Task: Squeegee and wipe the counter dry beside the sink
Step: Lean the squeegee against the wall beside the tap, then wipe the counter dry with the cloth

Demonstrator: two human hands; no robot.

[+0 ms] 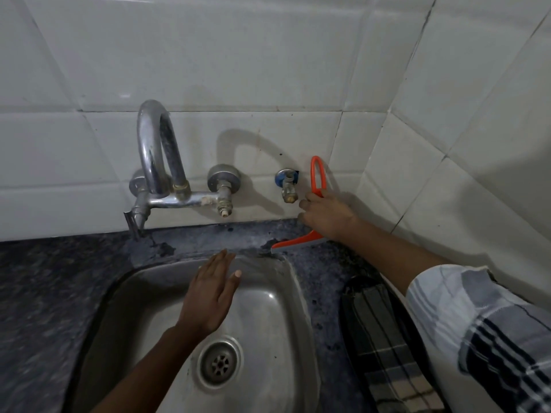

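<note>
An orange squeegee (298, 242) with a grey blade stands on the dark speckled counter (322, 269) at the back right corner of the steel sink (268, 296). Its looped handle points up along the tiled wall. My right hand (328, 216) is shut around the handle, and the blade rests on the counter just behind the sink rim. Over the sink basin hovers my left hand (208, 296), flat, fingers apart, holding nothing. A dark checked cloth (384, 338) lies on the counter to the right of the sink, beneath my right forearm.
A chrome wall tap (158, 162) with a curved spout hangs over the sink's back left. A small valve (287, 186) sticks out of the wall right beside my right hand. White tiled walls meet in a corner on the right. The drain (220, 364) sits low in the basin.
</note>
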